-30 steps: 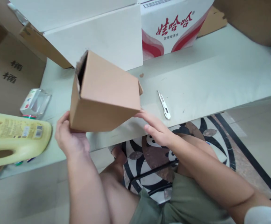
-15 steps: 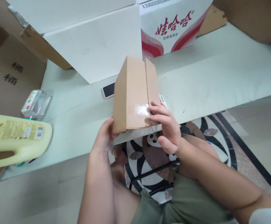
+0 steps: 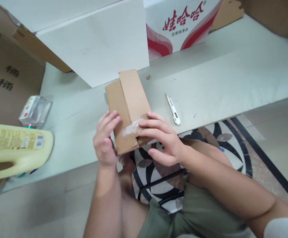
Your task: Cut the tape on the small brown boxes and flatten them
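A small brown cardboard box (image 3: 136,96) lies at the table's near edge, flap side up, with a seam along its top. A shiny strip of clear tape (image 3: 130,129) crosses the seam at the near end. My left hand (image 3: 106,138) rests along the box's left side, its fingers stretched over the top. From the right, my right hand (image 3: 164,138) lays extended fingers on the flap beside the tape, the thumb apart. Neither hand is wrapped around the box. A white utility knife (image 3: 173,109) lies to the right, blade end pointing away, untouched.
White cartons (image 3: 96,49) stand behind the box, one with red print (image 3: 183,29). At left are a clear plastic bottle (image 3: 36,110), a yellow jug (image 3: 20,148) and a large brown carton (image 3: 12,69). The table's front edge (image 3: 208,117) runs just before me.
The box has come down from its raised, tilted position and turned flap side up, shifting left. My left hand has moved onto its upper edge. The knife is now uncovered; the phone is hidden.
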Demonstrator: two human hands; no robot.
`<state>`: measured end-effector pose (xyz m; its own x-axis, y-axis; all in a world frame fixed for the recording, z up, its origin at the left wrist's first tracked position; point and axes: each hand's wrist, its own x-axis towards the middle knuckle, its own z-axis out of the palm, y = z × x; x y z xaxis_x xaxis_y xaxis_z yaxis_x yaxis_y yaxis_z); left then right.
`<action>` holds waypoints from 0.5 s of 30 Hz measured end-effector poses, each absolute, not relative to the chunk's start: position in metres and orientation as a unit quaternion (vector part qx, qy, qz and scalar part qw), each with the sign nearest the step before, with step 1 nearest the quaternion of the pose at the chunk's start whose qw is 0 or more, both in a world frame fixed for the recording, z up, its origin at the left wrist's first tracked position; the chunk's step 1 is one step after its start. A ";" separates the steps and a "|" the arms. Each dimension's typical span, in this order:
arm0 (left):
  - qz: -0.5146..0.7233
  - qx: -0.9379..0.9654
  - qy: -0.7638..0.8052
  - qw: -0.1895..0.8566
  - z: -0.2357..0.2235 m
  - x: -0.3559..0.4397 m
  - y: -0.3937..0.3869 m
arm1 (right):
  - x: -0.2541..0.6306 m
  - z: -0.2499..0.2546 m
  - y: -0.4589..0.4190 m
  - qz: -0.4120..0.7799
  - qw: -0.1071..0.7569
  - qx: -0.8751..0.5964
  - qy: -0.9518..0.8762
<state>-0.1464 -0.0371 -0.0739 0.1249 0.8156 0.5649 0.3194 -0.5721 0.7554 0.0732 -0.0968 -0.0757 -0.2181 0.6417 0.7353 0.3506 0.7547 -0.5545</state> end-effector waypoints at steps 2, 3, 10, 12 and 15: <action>0.538 0.746 0.332 0.208 -0.075 -0.137 -0.040 | 0.074 -0.075 -0.102 0.131 0.552 -0.339 -0.751; 0.545 0.748 0.316 0.207 -0.076 -0.133 -0.041 | 0.075 -0.074 -0.104 0.120 0.568 -0.358 -0.731; 0.580 0.705 0.332 0.240 -0.086 -0.122 -0.040 | 0.102 -0.070 -0.098 0.034 0.393 -0.702 -0.593; 0.585 0.699 0.337 0.237 -0.087 -0.121 -0.040 | 0.111 -0.074 -0.093 0.053 0.279 -0.757 -0.588; 0.587 0.699 0.330 0.240 -0.088 -0.123 -0.040 | 0.124 -0.080 -0.091 0.086 0.149 -0.780 -0.602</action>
<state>-0.1226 -0.0402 -0.0877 0.0927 0.7434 0.6624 0.1787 -0.6669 0.7234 0.1239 -0.0911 -0.0798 0.2603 0.9644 0.0455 0.9133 -0.2307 -0.3357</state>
